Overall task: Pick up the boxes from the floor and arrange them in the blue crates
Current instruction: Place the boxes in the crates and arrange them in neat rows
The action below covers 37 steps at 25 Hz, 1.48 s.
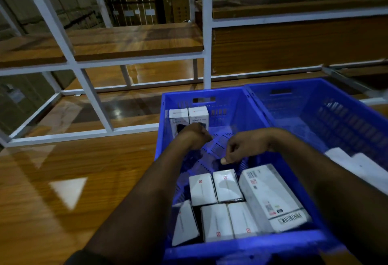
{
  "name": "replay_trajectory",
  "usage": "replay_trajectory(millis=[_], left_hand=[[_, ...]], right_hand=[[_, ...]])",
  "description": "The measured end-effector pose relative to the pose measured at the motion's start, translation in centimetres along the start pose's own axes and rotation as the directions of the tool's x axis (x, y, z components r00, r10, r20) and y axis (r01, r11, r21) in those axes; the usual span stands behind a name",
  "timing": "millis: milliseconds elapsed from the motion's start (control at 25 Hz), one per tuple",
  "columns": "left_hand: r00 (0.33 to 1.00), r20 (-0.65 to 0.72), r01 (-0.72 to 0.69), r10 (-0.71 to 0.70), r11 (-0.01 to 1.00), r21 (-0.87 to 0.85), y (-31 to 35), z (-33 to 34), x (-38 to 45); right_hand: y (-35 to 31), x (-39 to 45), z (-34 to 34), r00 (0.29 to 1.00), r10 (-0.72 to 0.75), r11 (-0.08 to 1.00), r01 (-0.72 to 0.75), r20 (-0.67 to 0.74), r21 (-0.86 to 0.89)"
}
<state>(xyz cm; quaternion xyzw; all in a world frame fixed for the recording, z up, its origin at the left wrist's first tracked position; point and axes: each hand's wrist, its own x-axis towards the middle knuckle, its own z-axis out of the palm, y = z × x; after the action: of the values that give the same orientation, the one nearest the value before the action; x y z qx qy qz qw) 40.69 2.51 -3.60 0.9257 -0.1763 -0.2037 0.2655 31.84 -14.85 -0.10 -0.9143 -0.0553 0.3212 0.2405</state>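
The left hand (194, 135) touches two upright white boxes (188, 117) at the blue crate's (231, 250) far wall, grip unclear; the right hand (239, 149) hangs loosely curled, holding nothing.

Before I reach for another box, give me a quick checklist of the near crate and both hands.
1. Left hand free: cannot tell; its fingers are curled against the two upright white boxes at the far left corner, grip hidden.
2. Right hand free: ok; fingers loosely curled, holding nothing.
3. Room in the near blue crate: ok; bare floor shows mid-crate.
4. Near row tidy: not ok; the leftmost white box leans, and the large white box lies askew.
5. Far blue crate available: ok; mostly bare, some white items at its right.
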Motion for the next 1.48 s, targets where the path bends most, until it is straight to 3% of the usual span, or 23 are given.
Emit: replay_trajectory(millis=[240, 360, 560, 760, 840, 920, 1000, 1200, 1480], left_hand=[[0.985, 0.104, -0.148, 0.141, 0.987, 0.060, 1.2, 1.5, -1.4], [0.974, 0.165, -0.170, 0.153, 0.980, 0.100, 1.2, 1.9, -1.6], [0.969, 0.149, -0.207, 0.197, 0.977, 0.054, 1.5, 2.2, -2.0], [0.970, 0.139, -0.203, 0.201, 0.979, -0.003, 1.6, 2.1, -2.0], [0.985, 0.110, -0.098, 0.134, 0.954, -0.283, 2.0, 1.7, -2.3], [0.997, 0.073, 0.015, 0.031, 0.830, -0.558, 2.7, 0.9, -2.9], [0.999, 0.013, 0.038, -0.040, 0.737, -0.675, 2.9, 0.4, -2.9], [0.985, -0.101, -0.003, -0.140, 0.572, -0.820, 3.1, 0.5, -2.7], [0.974, -0.204, -0.118, -0.096, 0.556, -0.823, 3.7, 1.5, -2.4]], right_hand=[[1.4, -2.9, 2.0, 0.985, 0.021, 1.000, -0.020, 0.172, -0.006], [2.2, -2.6, 2.5, 0.992, 0.055, 0.997, -0.061, 0.110, 0.054], [2.7, -2.2, 2.0, 0.999, 0.010, 0.987, -0.017, 0.041, 0.161], [1.7, -2.3, -0.1, 0.990, 0.019, 0.967, 0.017, -0.138, 0.254], [1.6, -1.8, -1.1, 0.953, 0.105, 0.890, 0.037, -0.283, 0.454], [1.4, -0.6, -1.6, 0.909, 0.235, 0.702, 0.087, -0.344, 0.707], [1.4, 1.0, -1.6, 0.877, 0.329, 0.546, 0.126, -0.350, 0.828], [3.2, 3.6, -0.8, 0.855, 0.437, 0.268, 0.171, -0.278, 0.948], [2.5, 3.9, -0.6, 0.888, 0.364, 0.273, 0.186, -0.280, 0.944]])
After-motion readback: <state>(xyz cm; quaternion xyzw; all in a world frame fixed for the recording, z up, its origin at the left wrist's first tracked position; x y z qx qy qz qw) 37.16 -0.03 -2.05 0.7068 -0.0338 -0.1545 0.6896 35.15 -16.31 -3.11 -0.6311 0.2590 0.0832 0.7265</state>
